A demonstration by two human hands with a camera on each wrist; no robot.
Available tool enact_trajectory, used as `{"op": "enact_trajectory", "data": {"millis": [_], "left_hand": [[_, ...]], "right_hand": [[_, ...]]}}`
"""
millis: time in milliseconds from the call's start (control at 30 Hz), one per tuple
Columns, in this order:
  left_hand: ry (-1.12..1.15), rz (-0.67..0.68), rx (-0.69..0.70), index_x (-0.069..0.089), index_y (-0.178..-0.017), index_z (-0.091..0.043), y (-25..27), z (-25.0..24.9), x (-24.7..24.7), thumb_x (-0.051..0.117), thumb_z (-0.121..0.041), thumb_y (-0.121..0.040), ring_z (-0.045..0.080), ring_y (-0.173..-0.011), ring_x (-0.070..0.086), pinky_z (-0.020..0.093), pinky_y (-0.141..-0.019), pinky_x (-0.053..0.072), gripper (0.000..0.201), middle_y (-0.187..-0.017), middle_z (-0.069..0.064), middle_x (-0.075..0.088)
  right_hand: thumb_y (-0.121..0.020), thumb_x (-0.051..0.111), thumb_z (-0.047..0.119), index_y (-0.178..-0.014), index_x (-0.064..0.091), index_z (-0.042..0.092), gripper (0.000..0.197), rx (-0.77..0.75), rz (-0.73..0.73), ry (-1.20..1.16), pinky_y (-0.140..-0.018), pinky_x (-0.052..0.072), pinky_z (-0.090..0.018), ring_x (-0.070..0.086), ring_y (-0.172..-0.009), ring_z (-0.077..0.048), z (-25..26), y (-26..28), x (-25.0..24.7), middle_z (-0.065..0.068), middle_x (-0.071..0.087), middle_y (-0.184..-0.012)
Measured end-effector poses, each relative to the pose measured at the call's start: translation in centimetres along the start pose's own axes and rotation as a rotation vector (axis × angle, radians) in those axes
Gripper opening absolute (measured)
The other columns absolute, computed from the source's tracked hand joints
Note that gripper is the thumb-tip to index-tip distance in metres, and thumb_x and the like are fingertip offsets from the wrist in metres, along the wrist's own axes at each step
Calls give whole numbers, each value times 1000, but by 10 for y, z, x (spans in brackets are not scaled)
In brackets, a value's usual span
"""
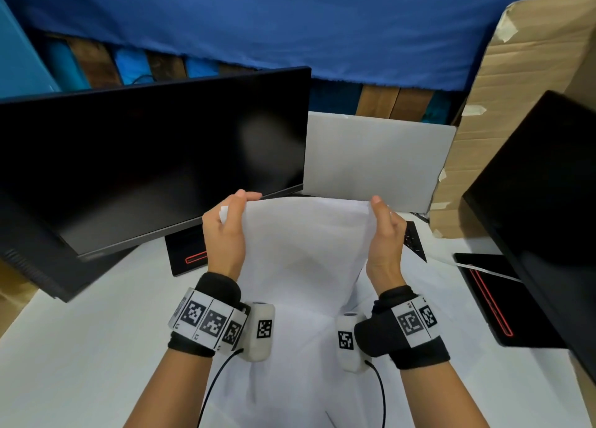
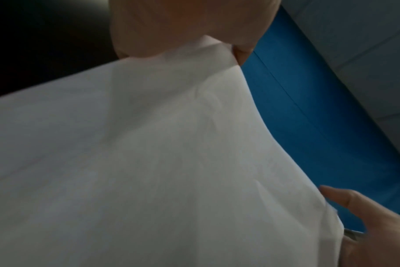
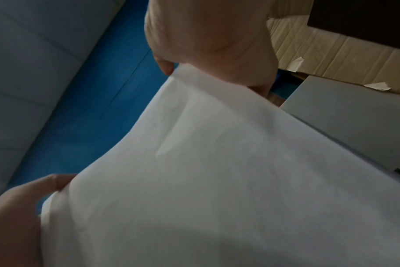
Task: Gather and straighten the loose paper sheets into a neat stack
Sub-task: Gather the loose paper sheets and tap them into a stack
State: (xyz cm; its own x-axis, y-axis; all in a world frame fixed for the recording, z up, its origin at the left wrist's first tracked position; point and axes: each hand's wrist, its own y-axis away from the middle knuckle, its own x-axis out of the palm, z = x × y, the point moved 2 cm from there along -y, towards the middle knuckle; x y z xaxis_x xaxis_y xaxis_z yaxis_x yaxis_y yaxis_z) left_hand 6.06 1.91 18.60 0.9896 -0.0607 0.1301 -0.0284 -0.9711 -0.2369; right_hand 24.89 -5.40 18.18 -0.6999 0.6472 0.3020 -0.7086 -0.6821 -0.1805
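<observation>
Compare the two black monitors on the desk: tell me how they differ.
The left monitor shows its whole dark screen, tilted; the right monitor is cut off by the picture's edge. The left one stands behind the left hand, the right one off beside the cardboard. Both are black and switched off, with red-lined bases.

The paper sheets (image 1: 306, 243) are plain white and held up together off the white table, standing nearly upright with the top edge toward the monitors. They bow slightly between their two side edges, with soft creases across the face. Their lower part hangs down toward the table; whether the sheet edges line up cannot be told.
</observation>
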Motion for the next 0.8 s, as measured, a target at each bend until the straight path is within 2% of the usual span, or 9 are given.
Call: {"op": "enact_trajectory", "data": {"millis": [100,233,333,433,500,533,600,700,800], "left_hand": [[4,-10,-5,70,-80,-14,-5,1,0,42,-27,-78,14,-73,60,22,-66,46,30,-72,0,67],[54,16,22,67,-86,-29,-7,2,0,40,-36,-80,20,-85,66,36,-80,50,28,-82,3,73],[34,141,65,55,-109,-28,-4,11,-4,49,-46,-72,2,-82,65,18,-72,53,41,-97,-2,66],[-52,226,-151,59,-96,-26,0,41,-14,66,-18,-77,-5,-77,66,28,-85,54,22,-84,-13,70],[-113,275,-300,59,-87,-31,6,65,-19,68,-6,-77,4,-87,66,36,-94,49,28,-77,-16,71],[-125,290,-335,58,-88,-33,9,72,-20,71,-7,-74,6,-90,63,37,-96,47,32,-83,-16,69],[-110,292,-345,58,-91,-35,13,74,-21,77,-15,-66,1,-87,63,33,-93,47,37,-94,-13,65],[-70,296,-335,60,-91,-35,12,76,-27,79,-20,-62,-6,-83,65,19,-81,50,38,-89,-15,70],[-95,319,-387,62,-91,-33,17,86,-33,78,-31,-52,-5,-83,66,19,-81,50,42,-81,-20,74]], "right_hand": [[-77,47,25,-43,41,26,35,-5,-17,8,-47,32,-13,37,-45,1,-2,-4,-1,17,39,-40],[-83,52,31,-58,51,18,28,16,63,34,-53,41,-12,49,-52,2,-8,-9,-2,17,53,-50],[-77,67,29,-83,64,23,9,77,221,137,-65,51,-14,65,-73,1,-18,-10,-8,12,68,-81],[-74,72,9,-88,64,25,23,236,329,275,-78,54,-25,67,-84,-10,-43,-7,-21,6,68,-92],[-73,72,4,-85,62,27,27,313,347,334,-84,52,-29,64,-85,-11,-58,-1,-27,4,67,-93],[-73,72,3,-84,61,27,29,334,341,330,-82,52,-26,63,-86,-12,-63,3,-27,4,66,-92],[-72,73,2,-84,62,28,31,322,331,296,-79,51,-21,64,-86,-10,-65,6,-25,7,67,-91],[-70,74,2,-83,65,27,30,298,298,233,-77,55,-20,68,-78,-1,-63,2,-27,12,70,-86],[-70,74,2,-90,64,22,31,375,314,267,-76,54,-20,67,-92,-15,-74,10,-33,5,69,-92]]}}
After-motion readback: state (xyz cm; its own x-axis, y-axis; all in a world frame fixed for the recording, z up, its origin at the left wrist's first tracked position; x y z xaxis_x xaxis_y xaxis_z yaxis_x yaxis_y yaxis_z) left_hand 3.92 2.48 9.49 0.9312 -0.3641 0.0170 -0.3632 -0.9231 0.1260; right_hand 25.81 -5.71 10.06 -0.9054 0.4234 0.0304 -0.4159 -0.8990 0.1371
